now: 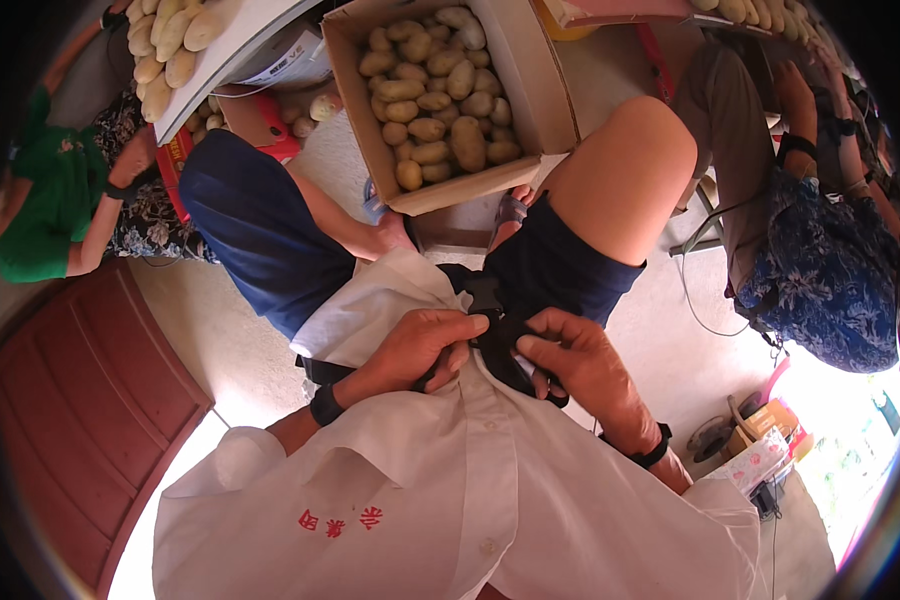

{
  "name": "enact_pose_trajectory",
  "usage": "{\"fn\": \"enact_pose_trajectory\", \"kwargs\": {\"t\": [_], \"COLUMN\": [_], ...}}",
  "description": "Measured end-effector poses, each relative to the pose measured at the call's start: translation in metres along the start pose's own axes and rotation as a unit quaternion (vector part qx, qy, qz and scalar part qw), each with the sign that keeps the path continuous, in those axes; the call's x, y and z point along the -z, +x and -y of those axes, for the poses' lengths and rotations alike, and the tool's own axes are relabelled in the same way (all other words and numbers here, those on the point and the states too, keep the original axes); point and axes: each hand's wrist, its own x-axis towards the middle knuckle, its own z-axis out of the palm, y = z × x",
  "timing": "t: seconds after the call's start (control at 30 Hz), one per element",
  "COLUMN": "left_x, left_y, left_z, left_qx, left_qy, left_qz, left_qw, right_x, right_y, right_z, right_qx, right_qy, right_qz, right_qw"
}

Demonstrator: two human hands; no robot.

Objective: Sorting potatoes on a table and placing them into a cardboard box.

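Observation:
At my waist, over the lower edge of a white shirt (487,465), both hands are on a black waist strap with a plastic buckle (485,296). My left hand (427,341) pinches the black material just below the buckle between thumb and fingers. My right hand (570,352) grips a black pouch or wide part of the strap (506,352) at its right side; the fingertips are partly hidden. Beyond my knees a cardboard box (450,193) full of potatoes (469,142) stands between my feet.
At the upper left, potatoes (172,37) lie on a white table (232,52), with a red carton (171,169) below. People sit on both sides, one in green (52,187), another in a blue patterned shirt (825,277). A dark red door (90,427) is at the left.

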Motion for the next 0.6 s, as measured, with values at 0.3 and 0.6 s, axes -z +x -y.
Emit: {"fn": "enact_pose_trajectory", "kwargs": {"t": [0.3, 0.6], "left_x": [-0.002, 0.005], "left_y": [0.001, 0.006], "left_z": [0.002, 0.006], "left_qx": [-0.003, 0.006], "left_qy": [0.0, -0.008], "left_qz": [-0.018, 0.007], "left_qw": [1.0, 1.0], "right_x": [-0.004, 0.026], "right_y": [-0.003, 0.02], "right_z": [0.015, 0.041], "right_qx": [0.05, 0.132], "right_qy": [0.048, 0.102], "right_qz": [0.03, -0.025], "right_qw": [0.997, 0.986]}}
